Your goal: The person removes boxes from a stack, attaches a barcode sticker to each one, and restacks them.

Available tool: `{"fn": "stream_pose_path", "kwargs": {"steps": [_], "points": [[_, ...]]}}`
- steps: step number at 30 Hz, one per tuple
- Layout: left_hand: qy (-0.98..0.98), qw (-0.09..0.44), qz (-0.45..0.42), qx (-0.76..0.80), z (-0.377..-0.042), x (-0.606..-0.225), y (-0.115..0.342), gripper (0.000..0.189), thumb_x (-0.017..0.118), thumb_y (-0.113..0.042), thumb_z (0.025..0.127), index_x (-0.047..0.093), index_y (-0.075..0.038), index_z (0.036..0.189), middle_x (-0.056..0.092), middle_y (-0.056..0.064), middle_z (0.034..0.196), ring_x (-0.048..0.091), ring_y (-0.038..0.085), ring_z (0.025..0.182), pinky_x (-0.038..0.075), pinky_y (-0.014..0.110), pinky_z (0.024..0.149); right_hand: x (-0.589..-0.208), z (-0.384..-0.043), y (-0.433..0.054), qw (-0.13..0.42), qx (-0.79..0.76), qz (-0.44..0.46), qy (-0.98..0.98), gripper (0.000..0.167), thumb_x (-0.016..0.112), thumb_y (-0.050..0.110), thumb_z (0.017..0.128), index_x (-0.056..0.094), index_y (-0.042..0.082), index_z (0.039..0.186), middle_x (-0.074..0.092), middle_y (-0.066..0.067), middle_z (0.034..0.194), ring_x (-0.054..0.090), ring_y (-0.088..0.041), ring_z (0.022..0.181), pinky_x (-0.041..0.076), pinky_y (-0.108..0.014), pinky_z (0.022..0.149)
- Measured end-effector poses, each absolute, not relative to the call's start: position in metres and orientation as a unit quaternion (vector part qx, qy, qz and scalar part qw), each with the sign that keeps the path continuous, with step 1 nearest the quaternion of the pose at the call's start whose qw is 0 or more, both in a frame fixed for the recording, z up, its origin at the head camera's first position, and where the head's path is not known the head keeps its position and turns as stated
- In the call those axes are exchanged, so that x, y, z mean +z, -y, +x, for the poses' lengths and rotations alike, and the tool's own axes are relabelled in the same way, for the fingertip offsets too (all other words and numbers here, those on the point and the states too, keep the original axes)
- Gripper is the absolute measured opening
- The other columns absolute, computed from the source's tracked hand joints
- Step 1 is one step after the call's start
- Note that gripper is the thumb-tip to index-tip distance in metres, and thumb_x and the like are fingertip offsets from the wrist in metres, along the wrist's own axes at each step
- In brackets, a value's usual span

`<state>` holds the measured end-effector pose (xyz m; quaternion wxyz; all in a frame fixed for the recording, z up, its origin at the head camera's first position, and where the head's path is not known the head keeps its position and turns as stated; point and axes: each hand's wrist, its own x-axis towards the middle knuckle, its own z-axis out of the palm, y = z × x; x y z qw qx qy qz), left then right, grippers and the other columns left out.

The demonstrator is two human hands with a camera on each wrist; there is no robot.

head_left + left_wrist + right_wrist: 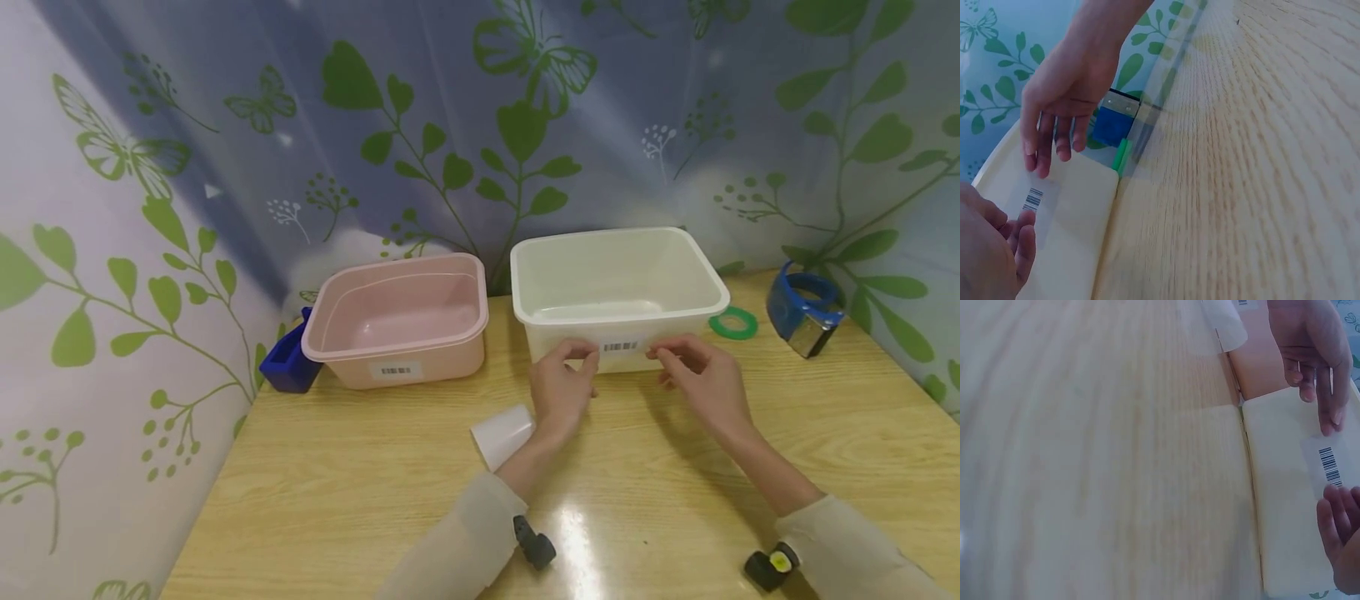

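A white plastic bin [555, 342] stands at the table's back, a barcode label [621, 345] lying against its front wall. My left hand [561, 387] pinches the label's left end between thumb and forefinger. At the opposite end, my right hand [708, 387] has its thumb and forefinger brought together on the label's edge. Seen from the right wrist, the barcode label [1329, 465] has a pale, see-through margin around the bars. Whether all of it touches the wall is hard to tell. Beside my left wrist, a white cup [502, 435] lies on its side.
Left of the white bin is a pink bin [408, 340] with its own barcode label [396, 370]. A dark blue holder [291, 362] stands beyond it. On the right are a green tape roll [733, 323] and a blue tape dispenser [801, 308]. A patterned curtain [450, 125] hangs behind.
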<state>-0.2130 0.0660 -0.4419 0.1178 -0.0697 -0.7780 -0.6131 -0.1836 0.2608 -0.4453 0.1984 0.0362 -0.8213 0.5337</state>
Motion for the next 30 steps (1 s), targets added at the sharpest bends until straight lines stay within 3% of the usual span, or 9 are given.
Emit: {"fn": "stream_pose_path", "kwargs": {"steps": [5,11,18,21,24,30], "points": [[0.75,0.068,-0.103,-0.65,-0.21,-0.44,-0.071,0.015,0.07,-0.006,0.098,0.079,-0.012,0.108,0.077,-0.007,0.1,0.07,0.039,0.057,0.037,0.018,0.036,-0.445,-0.185,-0.262,0.161,0.573,0.118,0.795,0.024,0.056,0.009,0.108,0.068,-0.004,0.123,0.075,-0.007,0.112,0.072,-0.02,0.077,0.062,-0.028,0.068],[0.748,0.033,-0.109,-0.654,-0.209,-0.442,-0.072,0.018,0.066,-0.006,0.1,0.076,-0.011,0.114,0.077,-0.004,0.109,0.071,0.04,0.062,0.041,0.018,0.039,-0.446,-0.188,-0.263,0.097,0.597,0.138,0.784,0.03,0.052,0.011,0.11,0.062,-0.007,0.131,0.071,-0.007,0.121,0.073,-0.02,0.084,0.063,-0.032,0.073],[0.755,0.014,-0.102,-0.648,-0.212,-0.449,-0.062,0.021,0.061,-0.008,0.102,0.073,-0.01,0.119,0.074,0.002,0.113,0.072,0.038,0.066,0.043,0.02,0.041,-0.448,-0.184,-0.272,0.071,0.584,0.125,0.799,0.034,0.048,0.015,0.112,0.058,-0.005,0.136,0.064,-0.021,0.131,0.074,-0.022,0.091,0.064,-0.034,0.076],[0.757,0.016,-0.103,-0.645,-0.213,-0.446,-0.059,0.02,0.061,-0.008,0.103,0.074,-0.011,0.118,0.074,0.005,0.114,0.072,0.04,0.068,0.043,0.02,0.041,-0.445,-0.183,-0.277,0.075,0.583,0.126,0.799,0.036,0.046,0.02,0.113,0.057,-0.005,0.137,0.064,-0.016,0.131,0.074,-0.023,0.091,0.064,-0.035,0.076],[0.76,0.027,-0.108,-0.64,-0.213,-0.441,-0.058,0.02,0.061,-0.008,0.103,0.075,-0.011,0.118,0.075,-0.001,0.114,0.072,0.038,0.067,0.044,0.019,0.042,-0.439,-0.182,-0.278,0.08,0.583,0.127,0.799,0.039,0.046,0.024,0.113,0.058,-0.004,0.137,0.066,-0.007,0.13,0.073,-0.025,0.091,0.064,-0.035,0.076],[0.753,0.032,-0.129,-0.644,-0.214,-0.436,-0.063,0.022,0.061,-0.005,0.101,0.075,-0.01,0.118,0.076,-0.002,0.113,0.072,0.04,0.067,0.045,0.018,0.042,-0.433,-0.184,-0.272,0.087,0.599,0.134,0.785,0.037,0.048,0.021,0.112,0.059,-0.006,0.135,0.07,0.003,0.126,0.073,-0.022,0.09,0.063,-0.031,0.075]]}}
